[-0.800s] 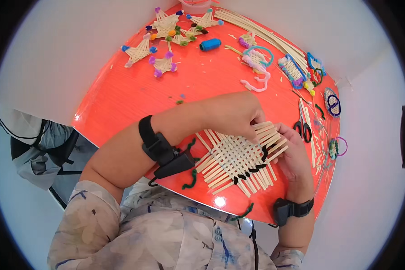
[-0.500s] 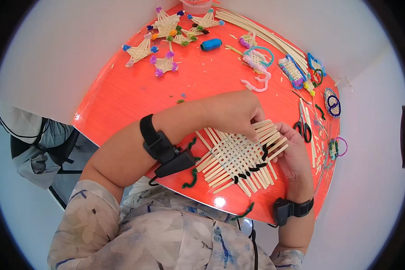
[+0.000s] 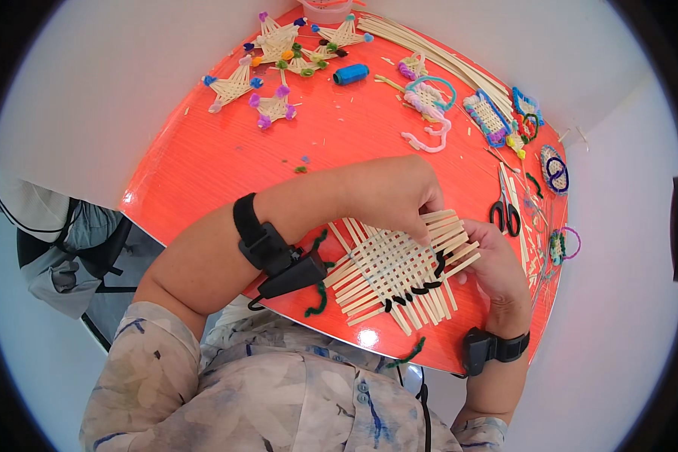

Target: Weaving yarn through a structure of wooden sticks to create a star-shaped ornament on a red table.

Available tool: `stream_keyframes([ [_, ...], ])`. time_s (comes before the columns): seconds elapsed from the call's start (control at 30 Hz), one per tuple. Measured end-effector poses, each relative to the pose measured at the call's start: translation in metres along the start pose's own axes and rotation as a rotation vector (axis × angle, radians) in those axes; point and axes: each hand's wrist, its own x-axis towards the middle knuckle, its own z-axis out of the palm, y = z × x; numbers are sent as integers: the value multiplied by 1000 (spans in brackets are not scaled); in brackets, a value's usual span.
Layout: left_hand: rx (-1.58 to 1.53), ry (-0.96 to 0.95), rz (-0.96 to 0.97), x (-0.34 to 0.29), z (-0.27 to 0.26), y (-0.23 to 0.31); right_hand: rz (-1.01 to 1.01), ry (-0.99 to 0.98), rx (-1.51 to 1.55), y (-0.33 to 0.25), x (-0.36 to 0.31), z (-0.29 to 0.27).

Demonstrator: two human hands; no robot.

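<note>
From my remote view, a woven mat (image 3: pixel 395 260) of pale strips sits near on the red table (image 3: pixel 203 166), black fuzzy cord (image 3: pixel 419 290) along its right side. The left hand (image 3: pixel 408 194) pinches its far corner; the right hand (image 3: pixel 499 262) meets its right strips, grip hidden: I can't tell. Scissors (image 3: pixel 512 220) lie right, stars (image 3: pixel 276 110) far left.

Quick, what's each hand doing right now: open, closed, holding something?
Left hand: closed, holding the woven mat near its far edge.
Right hand: curled beside the mat's right side, fingers partly hidden; whether it grips cannot be told.
</note>
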Motion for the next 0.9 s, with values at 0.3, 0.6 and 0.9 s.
stream_keyframes([
  [0.3,-1,-18,24,-1,1,-1,14,-49,28,1,1,2],
  [0.6,0,-2,34,-1,1,-2,6,-67,48,1,1,2],
  [0.9,16,-3,71,1,2,-5,25,-43,47,-1,0,4],
])
